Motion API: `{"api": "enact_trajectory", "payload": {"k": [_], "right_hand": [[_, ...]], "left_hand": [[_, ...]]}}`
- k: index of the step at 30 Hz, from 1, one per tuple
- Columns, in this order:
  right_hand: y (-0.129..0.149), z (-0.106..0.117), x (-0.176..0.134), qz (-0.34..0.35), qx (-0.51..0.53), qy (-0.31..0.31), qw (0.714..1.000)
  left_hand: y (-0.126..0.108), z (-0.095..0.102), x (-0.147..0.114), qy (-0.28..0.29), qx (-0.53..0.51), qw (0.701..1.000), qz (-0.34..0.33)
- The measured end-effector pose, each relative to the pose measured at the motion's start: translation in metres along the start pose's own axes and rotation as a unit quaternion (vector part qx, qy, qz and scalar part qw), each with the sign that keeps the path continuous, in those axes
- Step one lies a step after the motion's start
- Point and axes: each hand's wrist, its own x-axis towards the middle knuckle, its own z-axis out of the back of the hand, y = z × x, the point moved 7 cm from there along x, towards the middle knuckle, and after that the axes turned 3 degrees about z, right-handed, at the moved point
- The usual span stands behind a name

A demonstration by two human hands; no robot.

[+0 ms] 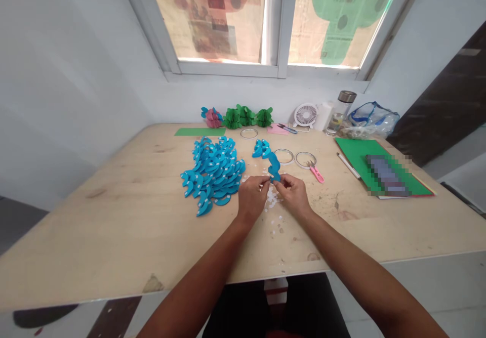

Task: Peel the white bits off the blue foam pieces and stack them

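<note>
A curled blue paper piece (274,164) stands up between my two hands over the table. My right hand (293,194) pinches its lower end. The fingers of my left hand (253,194) are pinched together at the same lower corner; what they hold there is too small to make out. To the left lies a big heap of folded blue paper pieces (216,168) with small white squares on them. A smaller blue paper cluster (261,148) rests just beyond my hands. White paper bits (272,200) are scattered beneath my fingers.
Rolls of thin tape (305,159) lie near pink-handled scissors (316,172). Green sheets (379,166) and a white pen (348,166) are at right. Along the wall stand green paper figures (246,116), a small fan (306,115), a bottle (339,114) and a plastic bag (374,120).
</note>
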Motion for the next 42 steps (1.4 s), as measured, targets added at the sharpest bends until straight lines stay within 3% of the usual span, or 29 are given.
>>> {"api": "enact_trajectory", "payload": {"k": [11, 21, 28, 42], "right_hand": [[-0.002, 0.001, 0.001, -0.015, 0.021, -0.002, 1.000], [-0.013, 0.004, 0.002, -0.038, 0.060, -0.032, 0.997], [-0.009, 0.004, 0.001, -0.027, 0.038, -0.030, 0.998], [-0.009, -0.001, 0.001, -0.017, 0.005, -0.021, 1.000]], "left_hand": [[0.003, 0.000, 0.002, 0.028, -0.054, 0.997, 0.036], [0.004, -0.001, 0.000, 0.002, -0.072, 0.996, 0.058], [0.000, -0.005, -0.002, -0.011, 0.031, 0.999, -0.022], [-0.010, -0.008, -0.003, 0.012, 0.163, 0.986, -0.042]]}}
